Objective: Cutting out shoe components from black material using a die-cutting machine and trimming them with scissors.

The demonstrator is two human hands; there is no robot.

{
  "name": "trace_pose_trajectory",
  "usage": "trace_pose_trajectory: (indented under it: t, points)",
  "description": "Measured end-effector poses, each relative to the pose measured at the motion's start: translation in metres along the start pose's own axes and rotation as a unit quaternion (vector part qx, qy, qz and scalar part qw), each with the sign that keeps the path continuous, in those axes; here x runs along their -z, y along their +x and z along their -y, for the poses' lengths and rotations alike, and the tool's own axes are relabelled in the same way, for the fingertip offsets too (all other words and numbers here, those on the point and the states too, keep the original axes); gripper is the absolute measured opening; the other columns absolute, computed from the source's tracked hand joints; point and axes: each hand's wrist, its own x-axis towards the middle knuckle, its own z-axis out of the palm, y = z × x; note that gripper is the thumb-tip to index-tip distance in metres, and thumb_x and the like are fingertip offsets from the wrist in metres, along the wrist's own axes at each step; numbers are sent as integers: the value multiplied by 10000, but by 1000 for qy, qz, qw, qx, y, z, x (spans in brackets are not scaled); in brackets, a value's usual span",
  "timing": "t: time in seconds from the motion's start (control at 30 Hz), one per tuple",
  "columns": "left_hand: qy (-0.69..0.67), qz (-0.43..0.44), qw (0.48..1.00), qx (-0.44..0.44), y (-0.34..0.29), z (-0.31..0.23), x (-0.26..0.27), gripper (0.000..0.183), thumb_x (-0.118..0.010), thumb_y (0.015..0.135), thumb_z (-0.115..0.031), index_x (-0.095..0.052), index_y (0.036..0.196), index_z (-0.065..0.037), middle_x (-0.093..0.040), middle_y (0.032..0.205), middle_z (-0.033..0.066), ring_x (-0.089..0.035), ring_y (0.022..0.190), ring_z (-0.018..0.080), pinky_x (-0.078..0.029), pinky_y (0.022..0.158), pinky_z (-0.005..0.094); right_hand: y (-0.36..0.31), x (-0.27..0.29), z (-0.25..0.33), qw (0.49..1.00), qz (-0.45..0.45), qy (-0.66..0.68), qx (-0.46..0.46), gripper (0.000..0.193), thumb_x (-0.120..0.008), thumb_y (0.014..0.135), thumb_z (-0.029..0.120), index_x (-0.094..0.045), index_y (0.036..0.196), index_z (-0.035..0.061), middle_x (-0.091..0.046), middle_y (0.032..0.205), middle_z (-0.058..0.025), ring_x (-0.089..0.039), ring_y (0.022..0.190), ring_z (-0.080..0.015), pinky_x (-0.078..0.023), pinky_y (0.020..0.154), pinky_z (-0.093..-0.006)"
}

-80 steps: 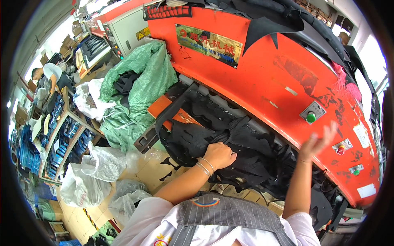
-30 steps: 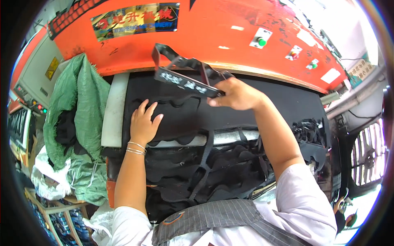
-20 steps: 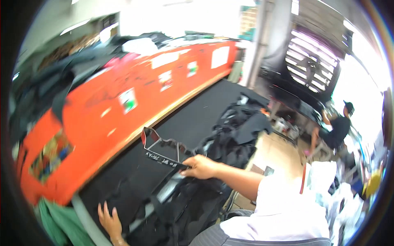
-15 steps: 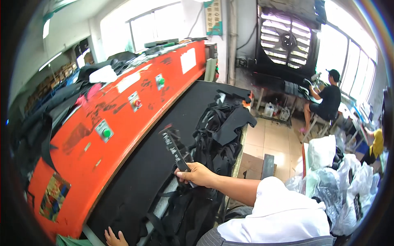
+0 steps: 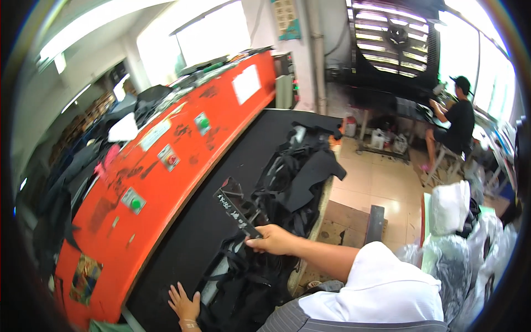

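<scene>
smooth black sheet (image 5: pixel 182 243) beside a scuffed red machine (image 5: pixel 185 130); right hand (image 5: pixel 274 240), fingers clamped on a rigid dark frame (image 5: pixel 237 214); left hand (image 5: pixel 188 307), fingers spread apart over the sheet.

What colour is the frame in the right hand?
The frame is mostly black with white marks along one side; see the head view.

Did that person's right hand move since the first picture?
Yes: against the red machine, the right hand went away from the green button nearest the nameplate, over to the black scraps.
</scene>
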Motion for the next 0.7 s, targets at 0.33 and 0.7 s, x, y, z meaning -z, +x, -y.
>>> trace_pose_trajectory:
  t: [0.33, 0.7]
  points:
    - [-94, -155, 983, 31, -8, 94, 24, 528, -530, 910, -435, -546, 1303, -83, -445, 1423, 150, -333, 1370, 314, -183, 1119, 545, 75, -28, 57, 802, 229, -504, 225, 261, -683, 822, 272, -620, 875, 24, -600, 839, -130, -597, 828, -365, -474, 712, -431]
    - [-64, -135, 984, 96, -60, 188, 7, 491, -507, 903, -478, -586, 1273, -165, -535, 1342, 104, -462, 1260, 301, -272, 1081, 527, 182, -302, 17, 655, 410, -568, 281, 420, -616, 864, 371, -624, 1167, 80, -636, 1143, -128, -590, 1073, -340, -479, 887, -435]
